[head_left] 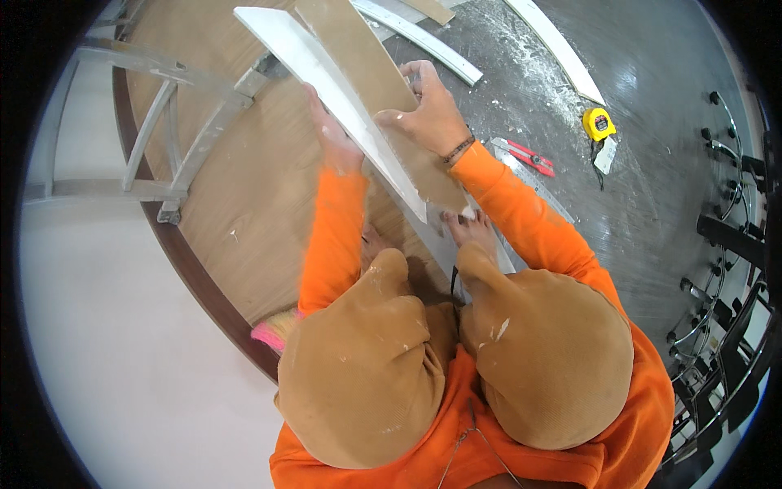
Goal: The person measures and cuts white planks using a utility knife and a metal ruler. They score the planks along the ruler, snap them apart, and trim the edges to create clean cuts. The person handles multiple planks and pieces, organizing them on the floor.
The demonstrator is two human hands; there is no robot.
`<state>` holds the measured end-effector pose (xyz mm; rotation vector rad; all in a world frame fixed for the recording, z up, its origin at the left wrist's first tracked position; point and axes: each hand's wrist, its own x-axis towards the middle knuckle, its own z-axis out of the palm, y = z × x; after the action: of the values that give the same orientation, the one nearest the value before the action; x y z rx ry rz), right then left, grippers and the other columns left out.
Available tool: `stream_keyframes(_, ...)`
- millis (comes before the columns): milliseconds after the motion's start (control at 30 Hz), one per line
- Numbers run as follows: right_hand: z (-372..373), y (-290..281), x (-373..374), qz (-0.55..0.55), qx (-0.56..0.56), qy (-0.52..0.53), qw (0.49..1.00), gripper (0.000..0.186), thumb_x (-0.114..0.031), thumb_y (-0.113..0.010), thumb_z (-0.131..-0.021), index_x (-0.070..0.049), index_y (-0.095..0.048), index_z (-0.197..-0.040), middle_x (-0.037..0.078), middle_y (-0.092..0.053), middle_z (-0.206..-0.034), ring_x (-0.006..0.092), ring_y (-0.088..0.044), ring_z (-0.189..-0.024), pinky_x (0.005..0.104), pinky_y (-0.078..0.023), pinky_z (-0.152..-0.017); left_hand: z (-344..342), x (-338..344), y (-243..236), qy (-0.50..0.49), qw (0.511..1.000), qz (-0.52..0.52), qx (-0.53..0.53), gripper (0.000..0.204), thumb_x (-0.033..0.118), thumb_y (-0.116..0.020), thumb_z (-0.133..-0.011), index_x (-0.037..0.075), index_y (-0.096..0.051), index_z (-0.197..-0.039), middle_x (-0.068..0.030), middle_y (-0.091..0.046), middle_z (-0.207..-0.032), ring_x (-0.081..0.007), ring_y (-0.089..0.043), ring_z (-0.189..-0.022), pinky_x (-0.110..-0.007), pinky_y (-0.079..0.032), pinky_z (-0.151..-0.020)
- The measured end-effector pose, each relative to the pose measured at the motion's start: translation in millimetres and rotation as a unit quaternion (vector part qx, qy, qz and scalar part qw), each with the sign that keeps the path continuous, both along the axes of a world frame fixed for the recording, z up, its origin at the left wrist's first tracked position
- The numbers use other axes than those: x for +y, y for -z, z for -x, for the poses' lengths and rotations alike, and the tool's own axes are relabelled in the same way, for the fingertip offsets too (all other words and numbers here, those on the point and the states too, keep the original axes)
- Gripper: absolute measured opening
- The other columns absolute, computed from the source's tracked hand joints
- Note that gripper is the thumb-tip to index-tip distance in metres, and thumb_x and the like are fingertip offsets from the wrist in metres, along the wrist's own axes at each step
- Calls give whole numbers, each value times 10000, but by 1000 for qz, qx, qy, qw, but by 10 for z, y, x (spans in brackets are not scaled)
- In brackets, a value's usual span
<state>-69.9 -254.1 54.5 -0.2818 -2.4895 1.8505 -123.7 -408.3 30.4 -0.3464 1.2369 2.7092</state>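
Note:
A long plasterboard strip slants from the far left toward my feet. It shows a white panel (318,73) and a brown panel (358,65), which meet along a lengthwise line. My left hand (336,140) grips the outer edge of the white side, its palm partly hidden beneath. On the other side, my right hand (430,114) has its thumb on the brown face and its fingers bent at the edge. The near end lies close to my bare right foot (474,232).
At right on the dusty grey floor lie a red utility knife (529,156), a yellow tape measure (599,124) and white strips (558,50). A metal ladder (175,151) stands at left by the brown skirting (191,265). Wheeled chairs (725,236) line the far right.

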Motion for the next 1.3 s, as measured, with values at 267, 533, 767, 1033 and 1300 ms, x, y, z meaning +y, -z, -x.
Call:
stream_keyframes(267,52,92,26,40,107,-4,993,465,-126,-762,-843,-48,-550,-1249,175,-628,-1064,327,-658,-1042,422,-537,-920,-81,178,102,46,998,7,-29,640,564,-446,-1117,54,-503,-1498,-122,-616,-1397,-268,-601,-1260,-413,-493,-1093)
stream_keyframes(533,-81,376,-249,-77,162,36,983,441,-185,-782,-873,-58,-601,-1255,171,-576,-1270,367,-553,-1279,444,-427,-1140,-251,379,-76,62,998,13,-12,680,581,-371,-1131,20,-490,-1496,-138,-624,-1385,-265,-592,-1288,-406,-494,-1096)
stream_keyframes(767,-62,447,-365,-104,171,31,979,580,-292,-830,-853,-93,-635,-1362,200,-479,-1384,406,-434,-1350,493,-351,-1178,-209,259,10,78,997,1,-15,724,582,-404,-1118,23,-397,-1579,-191,-568,-1488,-319,-555,-1371,-448,-459,-1161)
stream_keyframes(1033,-100,529,-318,-147,154,31,977,602,-435,-860,-820,-171,-694,-1335,207,-523,-1361,403,-461,-1343,525,-339,-1166,-123,175,187,153,980,-123,-8,697,555,-373,-1132,15,-399,-1572,-235,-549,-1498,-361,-548,-1372,-496,-458,-1176)
stream_keyframes(1300,6,706,-208,-182,112,80,974,644,-574,-803,-838,-235,-706,-1376,220,-524,-1428,403,-453,-1358,551,-316,-1140,-39,284,402,133,978,-99,-123,672,499,-567,-1086,21,-454,-1546,-213,-566,-1491,-357,-563,-1361,-510,-455,-1174)
